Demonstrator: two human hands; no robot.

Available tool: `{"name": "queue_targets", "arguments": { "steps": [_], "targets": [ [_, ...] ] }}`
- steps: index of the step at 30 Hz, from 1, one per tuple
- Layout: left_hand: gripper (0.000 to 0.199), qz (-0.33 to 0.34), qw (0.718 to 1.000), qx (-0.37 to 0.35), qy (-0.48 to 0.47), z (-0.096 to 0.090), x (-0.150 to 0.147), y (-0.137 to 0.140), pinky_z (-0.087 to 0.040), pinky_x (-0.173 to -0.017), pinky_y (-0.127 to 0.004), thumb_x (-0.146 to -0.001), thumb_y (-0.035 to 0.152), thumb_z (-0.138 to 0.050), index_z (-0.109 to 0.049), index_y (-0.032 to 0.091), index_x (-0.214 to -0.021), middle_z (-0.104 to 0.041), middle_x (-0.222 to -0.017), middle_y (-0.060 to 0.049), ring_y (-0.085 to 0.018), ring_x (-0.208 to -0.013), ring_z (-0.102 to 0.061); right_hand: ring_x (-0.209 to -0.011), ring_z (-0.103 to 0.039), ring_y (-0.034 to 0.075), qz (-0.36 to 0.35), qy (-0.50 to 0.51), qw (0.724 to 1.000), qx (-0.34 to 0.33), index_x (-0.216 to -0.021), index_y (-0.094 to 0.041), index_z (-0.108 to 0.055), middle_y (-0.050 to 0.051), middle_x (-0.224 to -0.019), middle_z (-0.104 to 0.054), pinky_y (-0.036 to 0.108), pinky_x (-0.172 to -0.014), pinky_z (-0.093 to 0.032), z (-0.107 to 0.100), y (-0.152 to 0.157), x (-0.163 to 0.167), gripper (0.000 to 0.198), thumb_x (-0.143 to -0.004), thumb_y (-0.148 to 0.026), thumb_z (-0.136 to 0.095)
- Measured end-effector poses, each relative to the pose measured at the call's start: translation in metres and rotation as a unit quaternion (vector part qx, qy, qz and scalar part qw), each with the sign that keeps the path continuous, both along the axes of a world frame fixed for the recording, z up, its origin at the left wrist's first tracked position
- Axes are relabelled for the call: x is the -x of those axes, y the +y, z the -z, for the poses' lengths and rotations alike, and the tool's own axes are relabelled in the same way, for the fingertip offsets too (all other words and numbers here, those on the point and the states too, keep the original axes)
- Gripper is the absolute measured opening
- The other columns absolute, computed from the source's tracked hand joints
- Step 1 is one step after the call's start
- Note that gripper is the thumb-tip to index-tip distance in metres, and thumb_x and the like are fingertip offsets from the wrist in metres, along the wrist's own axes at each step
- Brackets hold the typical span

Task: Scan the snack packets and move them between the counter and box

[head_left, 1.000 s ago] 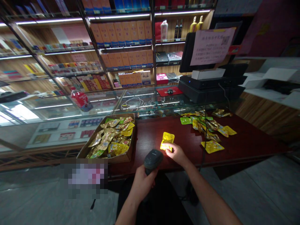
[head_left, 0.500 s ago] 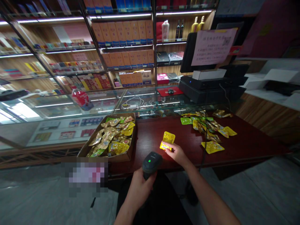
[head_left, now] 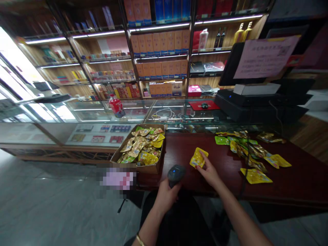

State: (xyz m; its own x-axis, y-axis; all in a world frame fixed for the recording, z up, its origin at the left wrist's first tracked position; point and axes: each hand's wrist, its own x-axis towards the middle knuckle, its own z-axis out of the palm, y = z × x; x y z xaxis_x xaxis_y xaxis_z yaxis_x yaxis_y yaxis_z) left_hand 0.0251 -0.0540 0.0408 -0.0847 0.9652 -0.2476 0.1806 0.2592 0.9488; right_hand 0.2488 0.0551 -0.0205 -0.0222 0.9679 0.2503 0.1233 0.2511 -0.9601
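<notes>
At the near edge of a dark red-brown table (head_left: 179, 145), we hold a black handheld scanner (head_left: 177, 175) in our left hand (head_left: 166, 195). Our fingers are closed round its handle, and a small blue light shows on its head. A gold-coloured bracelet (head_left: 139, 240) circles our left wrist.

Our right hand (head_left: 209, 173) has hold of a yellow packet (head_left: 196, 158) by its right side, thumb at the near edge and fingers partly spread along the other. The grip is light and only narrowly parted, with the packet between. We see the packet over the middle of the table, beyond the scanner and a little to its right, apart from it; we cannot tell whether it rests on the wood or is lifted slightly.

To our left, a cardboard box (head_left: 151, 169) is filled with gold, yellow and green packets (head_left: 137, 146). To our right lies a loose heap of similar packets (head_left: 237, 149), with a single yellow pouch (head_left: 255, 176) nearest us. A thin dark cable (head_left: 247, 150) passes in front of the heap.

Beyond the table, a glass counter (head_left: 138, 116) bears a red-labelled bottle (head_left: 116, 106), a white cable (head_left: 163, 118) and a red mat (head_left: 195, 105) with a mouse (head_left: 204, 106) on it. Farther right we face a monitor (head_left: 229, 68) with a printed sheet (head_left: 265, 58) on it.
</notes>
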Motion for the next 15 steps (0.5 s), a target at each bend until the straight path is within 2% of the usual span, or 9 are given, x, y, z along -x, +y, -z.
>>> {"name": "queue_targets", "arguments": {
  "steps": [3, 5, 7, 9, 10, 12, 14, 15],
  "targets": [
    [0.036, -0.023, 1.000, -0.008, -0.005, 0.014, 0.014, 0.011, -0.035, -0.040, -0.022, -0.076, 0.052, -0.069, -0.058, 0.020, -0.065, -0.053, -0.041, 0.003, -0.013, -0.036, -0.051, -0.113, -0.074, 0.026, -0.048, 0.038, 0.998, 0.008, -0.161, -0.030, -0.031, 0.011, -0.145, -0.064, 0.041, -0.092, -0.063, -0.034, 0.015, 0.039, 0.089, -0.081, -0.026, -0.069],
    [0.041, -0.031, 0.999, 0.001, -0.017, 0.019, 0.019, 0.017, -0.036, -0.040, -0.023, -0.075, 0.058, -0.068, -0.057, 0.020, -0.063, -0.053, -0.040, 0.001, -0.014, -0.035, -0.051, -0.111, -0.075, 0.023, -0.113, 0.050, 0.992, -0.017, -0.165, -0.031, -0.019, 0.010, -0.145, -0.064, 0.037, -0.090, -0.063, -0.063, 0.031, 0.081, 0.098, -0.083, -0.028, -0.071],
    [0.047, -0.030, 0.999, 0.013, -0.029, 0.021, 0.022, 0.021, -0.035, -0.039, -0.024, -0.074, 0.064, -0.067, -0.057, 0.020, -0.061, -0.053, -0.039, 0.000, -0.015, -0.034, -0.050, -0.100, -0.077, 0.021, -0.187, 0.050, 0.981, -0.027, -0.166, -0.032, -0.009, 0.007, -0.133, -0.072, 0.034, -0.084, -0.064, -0.087, 0.052, 0.127, 0.105, -0.085, -0.033, -0.075],
    [0.050, -0.031, 0.998, 0.021, -0.040, 0.022, 0.023, 0.023, -0.033, -0.038, -0.024, -0.071, 0.067, -0.069, -0.057, 0.020, -0.060, -0.052, -0.038, 0.000, -0.015, -0.032, -0.048, -0.085, -0.078, 0.018, -0.231, 0.015, 0.972, -0.035, -0.165, -0.032, -0.018, 0.003, -0.113, -0.079, 0.031, -0.076, -0.064, -0.100, 0.075, 0.160, 0.100, -0.085, -0.036, -0.078],
    [0.051, -0.034, 0.998, 0.023, -0.047, 0.024, 0.023, 0.024, -0.033, -0.037, -0.024, -0.070, 0.069, -0.070, -0.057, 0.020, -0.060, -0.052, -0.038, 0.001, -0.015, -0.031, -0.048, -0.080, -0.077, 0.017, -0.218, -0.020, 0.975, -0.041, -0.162, -0.032, -0.030, 0.002, -0.105, -0.080, 0.029, -0.073, -0.063, -0.102, 0.086, 0.168, 0.092, -0.084, -0.036, -0.080],
    [0.053, -0.043, 0.997, 0.022, -0.061, 0.028, 0.024, 0.024, -0.033, -0.036, -0.025, -0.069, 0.070, -0.071, -0.058, 0.020, -0.061, -0.052, -0.039, 0.001, -0.015, -0.031, -0.047, -0.079, -0.077, 0.017, -0.125, -0.104, 0.986, -0.046, -0.146, -0.032, -0.056, 0.000, -0.098, -0.080, 0.029, -0.075, -0.062, -0.098, 0.103, 0.162, 0.067, -0.084, -0.035, -0.080],
    [0.055, -0.047, 0.996, 0.014, -0.074, 0.035, 0.025, 0.025, -0.033, -0.036, -0.025, -0.069, 0.072, -0.070, -0.059, 0.019, -0.061, -0.053, -0.039, 0.000, -0.014, -0.030, -0.047, -0.096, -0.076, 0.022, 0.006, -0.174, 0.984, -0.034, -0.131, -0.029, -0.068, 0.004, -0.106, -0.079, 0.036, -0.089, -0.061, -0.088, 0.115, 0.128, 0.045, -0.087, -0.035, -0.074],
    [0.056, -0.047, 0.996, 0.008, -0.080, 0.040, 0.025, 0.026, -0.033, -0.036, -0.025, -0.068, 0.074, -0.070, -0.059, 0.019, -0.061, -0.052, -0.038, 0.000, -0.014, -0.030, -0.047, -0.111, -0.072, 0.025, 0.060, -0.191, 0.979, -0.023, -0.132, -0.027, -0.068, 0.009, -0.118, -0.076, 0.042, -0.100, -0.056, -0.083, 0.119, 0.104, 0.042, -0.090, -0.035, -0.068]
  ]
}}
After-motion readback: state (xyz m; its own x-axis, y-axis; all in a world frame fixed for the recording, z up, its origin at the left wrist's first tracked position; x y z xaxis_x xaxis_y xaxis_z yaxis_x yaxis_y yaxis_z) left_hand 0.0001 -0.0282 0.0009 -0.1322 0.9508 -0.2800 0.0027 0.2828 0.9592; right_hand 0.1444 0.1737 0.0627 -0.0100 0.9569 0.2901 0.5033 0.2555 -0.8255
